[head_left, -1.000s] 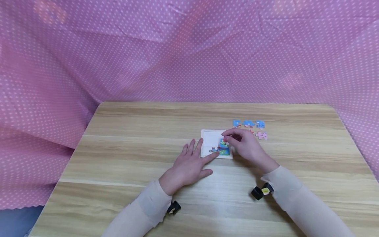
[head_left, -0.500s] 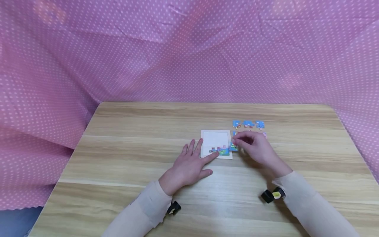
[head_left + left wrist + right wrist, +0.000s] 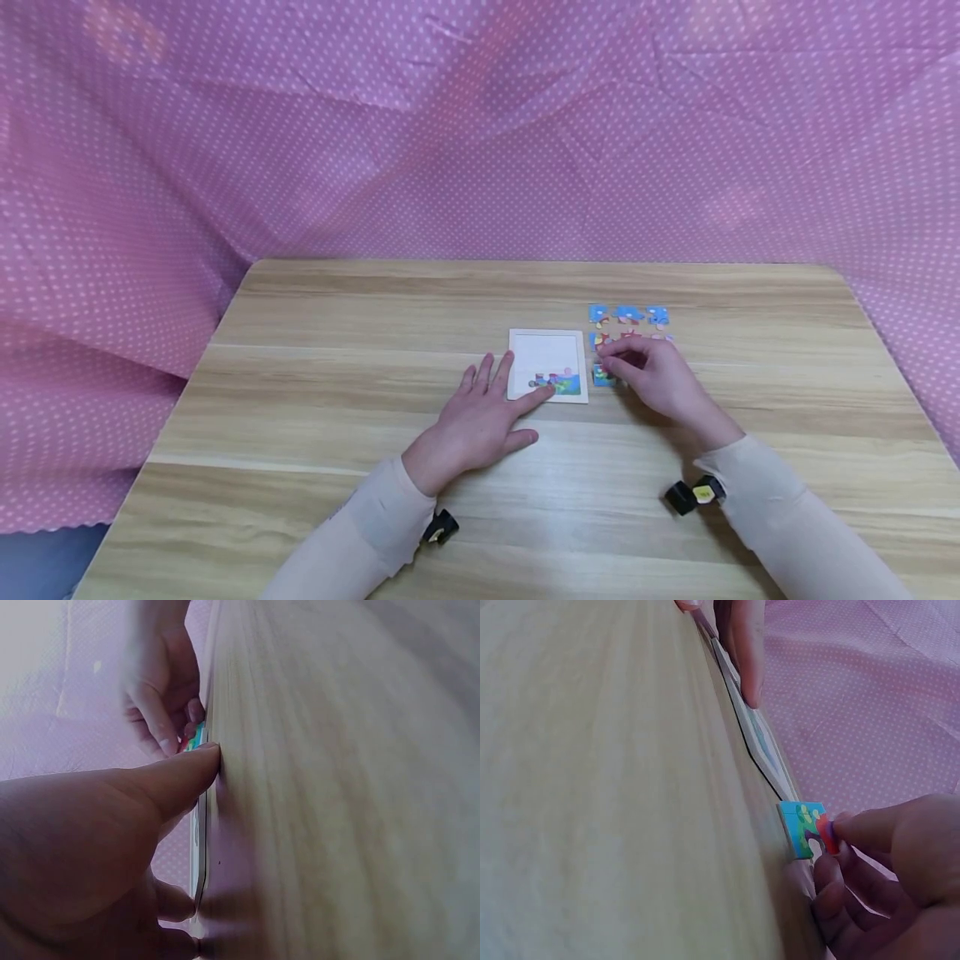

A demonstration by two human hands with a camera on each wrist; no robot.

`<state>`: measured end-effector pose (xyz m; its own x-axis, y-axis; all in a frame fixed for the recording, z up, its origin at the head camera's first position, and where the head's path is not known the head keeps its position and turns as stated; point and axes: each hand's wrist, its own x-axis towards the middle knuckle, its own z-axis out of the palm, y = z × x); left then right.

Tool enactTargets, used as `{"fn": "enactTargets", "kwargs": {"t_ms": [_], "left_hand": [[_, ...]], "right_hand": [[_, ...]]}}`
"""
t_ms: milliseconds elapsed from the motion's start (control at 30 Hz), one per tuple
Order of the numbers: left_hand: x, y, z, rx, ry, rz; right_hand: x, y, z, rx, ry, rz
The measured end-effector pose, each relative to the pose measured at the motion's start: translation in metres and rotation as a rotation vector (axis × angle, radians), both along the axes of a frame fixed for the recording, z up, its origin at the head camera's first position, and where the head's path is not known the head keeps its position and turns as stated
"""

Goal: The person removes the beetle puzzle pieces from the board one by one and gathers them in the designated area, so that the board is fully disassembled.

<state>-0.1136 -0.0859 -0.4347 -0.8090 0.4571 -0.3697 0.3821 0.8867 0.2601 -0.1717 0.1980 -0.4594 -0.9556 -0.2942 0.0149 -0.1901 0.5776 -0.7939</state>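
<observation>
My left hand (image 3: pixel 477 421) lies with fingers spread, its fingertips on the left and lower edge of a white square puzzle tray (image 3: pixel 536 350). Joined puzzle pieces (image 3: pixel 567 384) in blue and green sit along the tray's lower right. Just right of the tray, my right hand (image 3: pixel 660 379) pinches a puzzle piece (image 3: pixel 799 825) between thumb and fingers. This piece is blue with green leaves and a red part, and it stands tilted in the right wrist view. The fingers hide one end of it.
Beyond my right hand lie several loose puzzle pieces (image 3: pixel 628 313) in rows, the nearer row partly covered by that hand. All this is on a wood-grain table (image 3: pixel 337 350). A pink dotted cloth (image 3: pixel 480 150) hangs behind the table's far edge.
My right hand has lifted the puzzle piece from over the tray's lower right and carried it right, off the tray. My left hand has stayed in place.
</observation>
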Motion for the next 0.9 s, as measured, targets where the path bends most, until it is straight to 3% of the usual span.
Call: {"fn": "enactTargets", "kwargs": {"t_ms": [467,900], "left_hand": [[0.0006,-0.0009,0.0009,0.001,0.009,-0.011],[-0.0005,-0.0011,0.0018,0.005,0.01,-0.013]], "right_hand": [[0.0014,-0.0055,-0.0025,0.099,0.022,-0.053],[0.0056,-0.0068,-0.0004,0.174,0.016,0.041]]}}
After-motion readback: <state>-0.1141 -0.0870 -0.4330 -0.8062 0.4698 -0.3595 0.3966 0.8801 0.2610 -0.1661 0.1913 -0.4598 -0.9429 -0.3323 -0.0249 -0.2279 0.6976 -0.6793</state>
